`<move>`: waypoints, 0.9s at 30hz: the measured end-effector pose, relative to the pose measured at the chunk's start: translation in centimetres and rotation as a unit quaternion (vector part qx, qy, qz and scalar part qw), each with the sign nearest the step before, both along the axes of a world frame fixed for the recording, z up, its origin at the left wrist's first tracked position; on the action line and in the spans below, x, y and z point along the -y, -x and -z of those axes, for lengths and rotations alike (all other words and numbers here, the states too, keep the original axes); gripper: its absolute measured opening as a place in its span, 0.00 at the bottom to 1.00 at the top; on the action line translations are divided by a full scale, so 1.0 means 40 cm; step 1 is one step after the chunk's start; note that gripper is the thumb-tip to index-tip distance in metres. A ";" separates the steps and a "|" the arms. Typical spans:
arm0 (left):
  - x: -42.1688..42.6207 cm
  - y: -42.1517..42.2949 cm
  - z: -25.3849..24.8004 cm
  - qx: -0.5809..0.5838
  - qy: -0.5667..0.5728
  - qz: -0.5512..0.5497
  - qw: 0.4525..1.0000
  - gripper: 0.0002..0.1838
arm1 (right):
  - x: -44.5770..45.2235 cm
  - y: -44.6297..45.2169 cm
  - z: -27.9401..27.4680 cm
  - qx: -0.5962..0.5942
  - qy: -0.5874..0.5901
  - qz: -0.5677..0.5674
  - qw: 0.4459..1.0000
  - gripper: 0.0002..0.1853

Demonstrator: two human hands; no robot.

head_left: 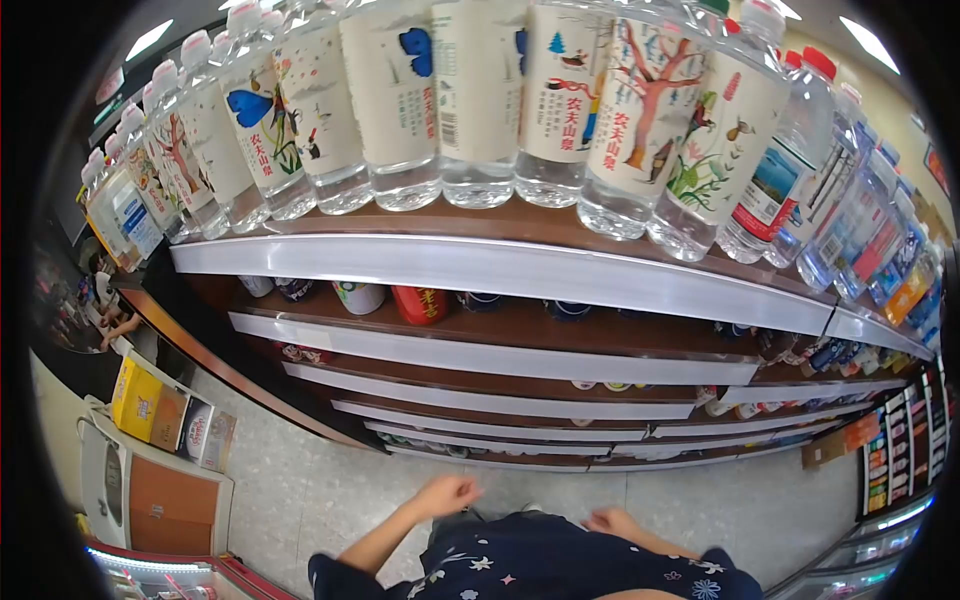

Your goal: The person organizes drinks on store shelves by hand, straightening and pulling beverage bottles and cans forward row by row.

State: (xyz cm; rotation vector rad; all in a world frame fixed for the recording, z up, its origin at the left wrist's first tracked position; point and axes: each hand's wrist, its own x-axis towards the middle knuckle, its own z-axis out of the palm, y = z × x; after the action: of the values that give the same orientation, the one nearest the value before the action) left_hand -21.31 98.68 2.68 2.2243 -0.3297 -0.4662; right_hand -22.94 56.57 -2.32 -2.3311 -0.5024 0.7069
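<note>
My left hand [447,495] hangs low in front of my body, above the grey floor, with its fingers curled; whether anything small is inside does not show. My right hand [612,522] is beside my dark flowered shirt, partly curled, and its fingers are too small to read. Neither hand touches the shelves. Large clear water bottles with illustrated labels [482,85] stand upright in a row on the top shelf [500,225], far above both hands.
Lower shelves [490,345] hold cans, among them a red can [420,303]. A cardboard box [840,442] sits on the floor at right. At left are a yellow box [148,400], a wooden-doored cabinet [172,505] and another person's arm [122,327].
</note>
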 end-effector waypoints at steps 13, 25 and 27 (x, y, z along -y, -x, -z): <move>0.416 -0.069 -0.373 0.171 0.350 0.159 0.907 0.25 | -0.065 -0.161 -0.365 0.092 -0.221 0.067 0.969 0.18; 0.250 -0.022 -0.752 0.160 0.052 0.457 0.873 0.17 | 0.213 -0.023 -0.808 0.009 -0.168 -0.173 0.970 0.24; 0.146 0.041 -0.800 0.040 0.035 0.412 0.910 0.14 | 0.347 0.052 -0.828 -0.025 -0.167 -0.105 0.980 0.22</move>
State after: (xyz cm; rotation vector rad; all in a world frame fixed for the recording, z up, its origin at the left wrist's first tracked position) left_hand -22.97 92.85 34.69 1.9506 -1.3281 -0.7809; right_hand -25.00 42.71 30.80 -1.9608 -0.7881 0.7146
